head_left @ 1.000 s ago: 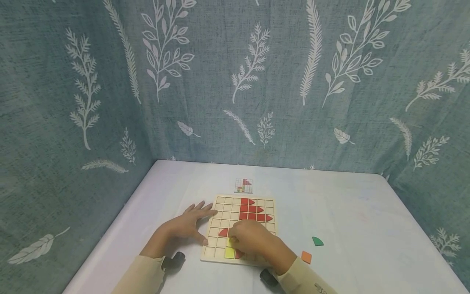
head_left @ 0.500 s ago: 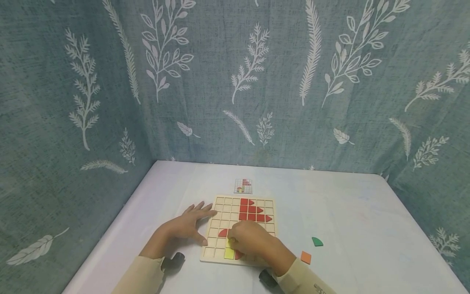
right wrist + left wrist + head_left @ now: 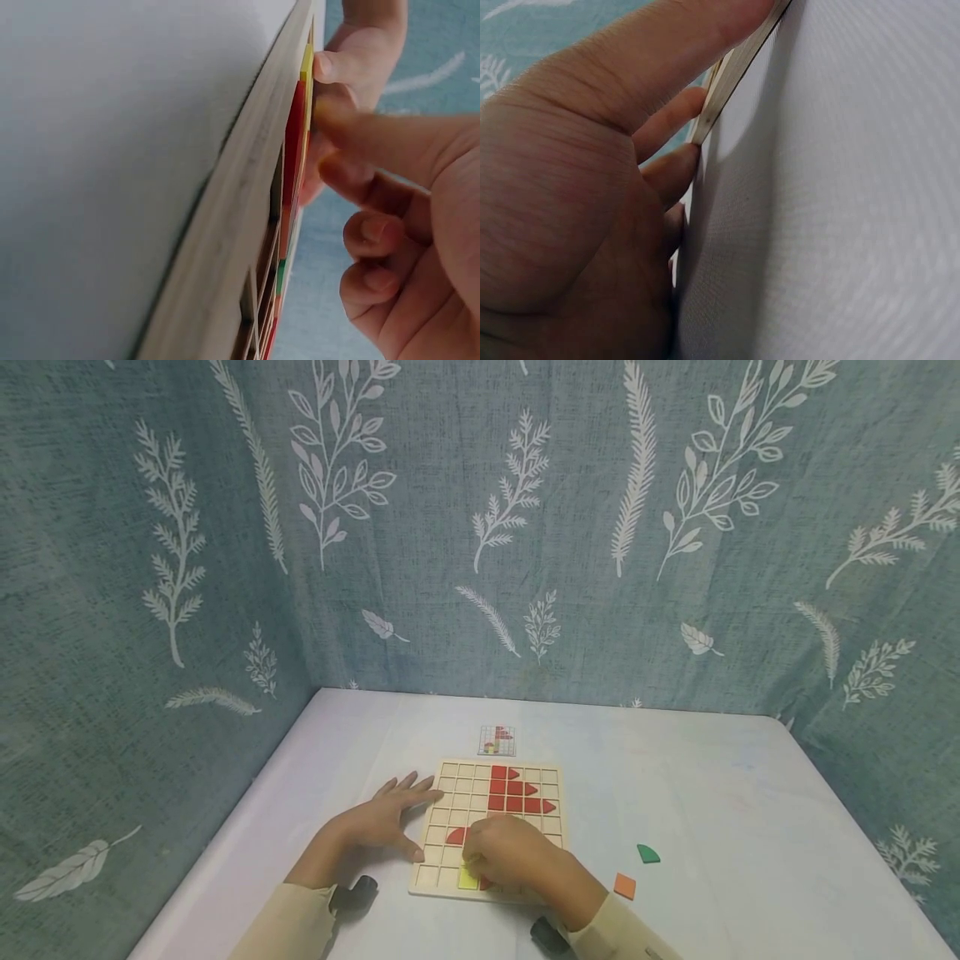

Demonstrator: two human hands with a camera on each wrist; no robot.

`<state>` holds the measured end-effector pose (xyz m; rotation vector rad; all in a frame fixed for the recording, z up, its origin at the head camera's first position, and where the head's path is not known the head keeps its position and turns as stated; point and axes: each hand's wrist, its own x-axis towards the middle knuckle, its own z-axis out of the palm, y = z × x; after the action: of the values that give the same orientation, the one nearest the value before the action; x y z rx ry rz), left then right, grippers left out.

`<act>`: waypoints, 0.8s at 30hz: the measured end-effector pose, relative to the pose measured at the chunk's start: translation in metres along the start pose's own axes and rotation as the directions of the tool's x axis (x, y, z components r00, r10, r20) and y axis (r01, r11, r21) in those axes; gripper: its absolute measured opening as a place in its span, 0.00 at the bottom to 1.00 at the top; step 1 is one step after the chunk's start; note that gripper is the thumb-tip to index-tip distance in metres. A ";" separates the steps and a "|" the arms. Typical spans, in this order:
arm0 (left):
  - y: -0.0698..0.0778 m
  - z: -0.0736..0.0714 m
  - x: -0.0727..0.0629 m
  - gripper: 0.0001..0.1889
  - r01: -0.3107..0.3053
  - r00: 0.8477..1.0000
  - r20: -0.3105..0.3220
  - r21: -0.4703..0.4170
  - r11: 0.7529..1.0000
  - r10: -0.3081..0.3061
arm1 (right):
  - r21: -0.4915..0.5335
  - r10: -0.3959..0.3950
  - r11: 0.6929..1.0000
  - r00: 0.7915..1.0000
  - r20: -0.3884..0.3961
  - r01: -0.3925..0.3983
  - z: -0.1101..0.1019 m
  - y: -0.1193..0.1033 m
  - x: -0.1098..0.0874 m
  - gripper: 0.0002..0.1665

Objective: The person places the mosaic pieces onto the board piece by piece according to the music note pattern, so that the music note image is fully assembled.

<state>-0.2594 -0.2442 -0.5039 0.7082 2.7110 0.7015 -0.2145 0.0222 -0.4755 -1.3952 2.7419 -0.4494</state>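
Observation:
A square wooden grid board (image 3: 448,817) lies on the table with flat coloured tiles in its cells. My left hand (image 3: 381,820) is spread at its left edge, thumb and index finger touching the rim. Over the lower middle of the board is my right hand (image 3: 513,852), its thumb and index finger pinching a small yellow tile that they mostly hide. Another yellow tile (image 3: 468,878) lies just below those fingertips. Beside them is a red quarter-round tile (image 3: 455,836). Red square and pointed tiles (image 3: 515,803) form three rows at the upper right of the board.
Behind the board lies a small pattern card (image 3: 497,740). A green quarter-round tile (image 3: 648,853) and an orange square tile (image 3: 625,886) lie on the white table to the right. Patterned curtains (image 3: 525,527) stand behind and at the sides.
The right hand has shifted slightly down the board, its fingertips covering more of the yellow tiles. My left hand stays in place.

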 end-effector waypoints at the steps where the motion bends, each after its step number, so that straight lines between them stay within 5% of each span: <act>1: 0.000 0.000 0.000 0.56 -0.003 1.000 0.000 0.001 1.000 0.003 | 0.005 0.004 1.000 1.000 0.012 -0.004 0.000 0.000 -0.001 0.05; 17: 0.004 -0.002 0.001 0.56 -0.033 0.999 0.002 -0.003 0.999 0.033 | -0.026 -0.008 1.000 0.999 0.033 0.009 -0.004 -0.002 -0.005 0.04; 24: 0.004 -0.001 0.000 0.56 0.007 1.000 0.001 -0.004 1.000 -0.007 | -0.008 0.074 0.997 0.997 0.032 -0.074 -0.016 0.017 -0.027 0.05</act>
<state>-0.2581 -0.2415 -0.5013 0.6976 2.7090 0.7043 -0.2144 0.0569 -0.4680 -1.2856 2.7606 -0.4113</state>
